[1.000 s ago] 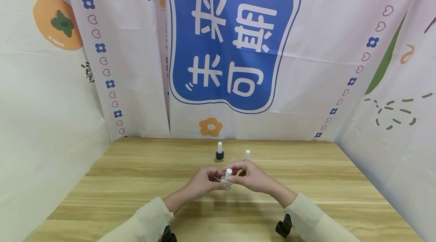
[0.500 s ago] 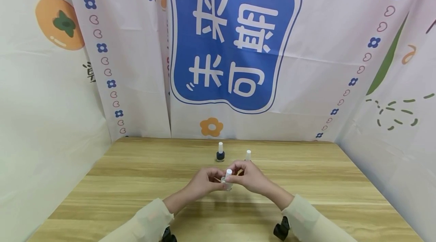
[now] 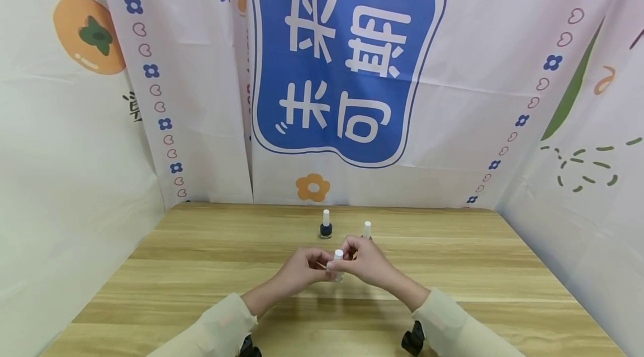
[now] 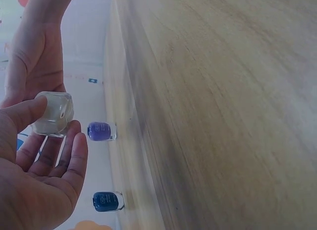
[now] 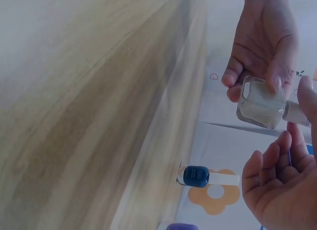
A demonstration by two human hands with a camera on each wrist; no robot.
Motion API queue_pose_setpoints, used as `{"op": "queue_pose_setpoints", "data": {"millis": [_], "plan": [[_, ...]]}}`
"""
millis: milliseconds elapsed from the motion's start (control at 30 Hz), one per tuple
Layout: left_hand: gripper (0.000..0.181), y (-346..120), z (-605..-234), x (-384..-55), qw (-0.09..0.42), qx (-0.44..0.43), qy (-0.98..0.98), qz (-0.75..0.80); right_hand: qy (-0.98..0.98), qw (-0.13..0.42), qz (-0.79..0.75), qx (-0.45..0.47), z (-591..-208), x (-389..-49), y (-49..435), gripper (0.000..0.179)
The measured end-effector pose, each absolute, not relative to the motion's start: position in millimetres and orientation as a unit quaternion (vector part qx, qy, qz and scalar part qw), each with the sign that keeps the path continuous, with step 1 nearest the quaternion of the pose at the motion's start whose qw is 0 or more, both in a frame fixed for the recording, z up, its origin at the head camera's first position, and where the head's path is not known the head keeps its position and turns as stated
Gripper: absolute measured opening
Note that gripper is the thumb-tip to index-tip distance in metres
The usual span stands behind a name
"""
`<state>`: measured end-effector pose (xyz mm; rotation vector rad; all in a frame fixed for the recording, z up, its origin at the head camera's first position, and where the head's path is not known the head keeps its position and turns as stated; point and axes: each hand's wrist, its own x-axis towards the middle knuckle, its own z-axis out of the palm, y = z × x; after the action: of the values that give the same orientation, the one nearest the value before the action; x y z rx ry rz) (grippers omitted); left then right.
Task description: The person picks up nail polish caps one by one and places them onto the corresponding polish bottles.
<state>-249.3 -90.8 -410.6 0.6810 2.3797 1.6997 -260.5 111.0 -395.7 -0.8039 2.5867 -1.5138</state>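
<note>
Just above the middle of the table, both hands meet at a nail polish bottle [image 5: 261, 105] with pale, whitish polish in clear glass. My left hand [image 3: 304, 269] pinches the glass body, its thumb across the flat side in the left wrist view. The thumb and forefinger of my right hand [image 3: 369, 263] grip the white cap [image 3: 339, 255], while its other fingers are loosely bent. In the right wrist view the cap still sits at the bottle's neck. Seen in the head view, the bottle is roughly upright, its body partly covered by fingers.
Behind the hands, a dark teal nail polish bottle [image 3: 326, 230] stands upright with a white cap. A purple nail polish bottle [image 4: 100, 131] stands to its right, mostly hidden behind the right hand in the head view. Printed cloth [image 3: 453, 139] hangs beyond the wooden table [image 3: 201, 267].
My right hand has turned slightly at the cap, its wrist and forearm shifting a little left. The left hand and the bottle stay nearly in place.
</note>
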Motion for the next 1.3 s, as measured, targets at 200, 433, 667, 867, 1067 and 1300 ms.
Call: {"op": "queue_pose_setpoints", "data": {"millis": [200, 433, 667, 867, 1067, 1300], "plan": [[0.023, -93.3, -407.7, -248.7, 0.075, 0.216, 0.790, 0.569, 0.806, 0.051, -0.504, -0.307, -388.0, -264.3, 119.1, 0.026], [0.026, -94.5, -404.2, -248.2, 0.081, 0.210, 0.792, 0.567, 0.777, 0.085, -0.496, -0.378, -381.2, -268.7, 125.2, 0.029], [0.025, -94.5, -405.9, -248.3, 0.078, 0.211, 0.796, 0.562, 0.788, 0.090, -0.482, -0.373, -381.7, -268.7, 121.2, 0.023], [0.023, -94.9, -408.7, -249.8, 0.073, 0.216, 0.795, 0.563, 0.809, 0.069, -0.478, -0.336, -384.0, -267.1, 116.5, 0.017], [0.023, -94.8, -410.6, -250.1, 0.073, 0.217, 0.790, 0.569, 0.824, 0.042, -0.480, -0.298, -387.4, -265.4, 112.6, 0.010], [0.021, -93.6, -411.8, -249.9, 0.066, 0.221, 0.791, 0.567, 0.822, 0.038, -0.494, -0.280, -391.4, -263.8, 111.7, 0.023]]}}
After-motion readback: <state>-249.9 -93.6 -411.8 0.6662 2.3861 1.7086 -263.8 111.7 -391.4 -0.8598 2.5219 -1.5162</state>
